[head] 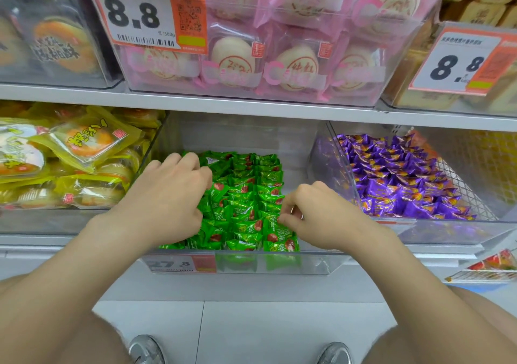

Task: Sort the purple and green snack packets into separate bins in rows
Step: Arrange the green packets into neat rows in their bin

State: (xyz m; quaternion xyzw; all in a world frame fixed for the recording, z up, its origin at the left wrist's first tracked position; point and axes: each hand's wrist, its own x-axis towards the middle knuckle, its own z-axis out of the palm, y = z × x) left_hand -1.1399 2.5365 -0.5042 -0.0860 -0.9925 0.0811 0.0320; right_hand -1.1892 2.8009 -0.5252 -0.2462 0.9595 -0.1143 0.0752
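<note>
On the lower shelf (251, 106), from your head view, the sorting looks nearly done: the green packets (246, 195) fill the middle bin (307, 263) and the purple packets (397, 179) fill the right bin (335, 162), with no stray colour showing in either. The back rows stand neat; the front green rows look looser, so I judge straightening them is what remains. Your left hand (167, 193) lies curled over the green packets' left side, fingertips buried, so I cannot tell whether it grips one. Your right hand (316, 212) pinches a front green packet between thumb and forefinger. Yellow pastry packs (78, 145) sit in the bin to the left, pink bun packs (265, 64) and a price tag (145, 11) above, grey floor (251, 321) below.
</note>
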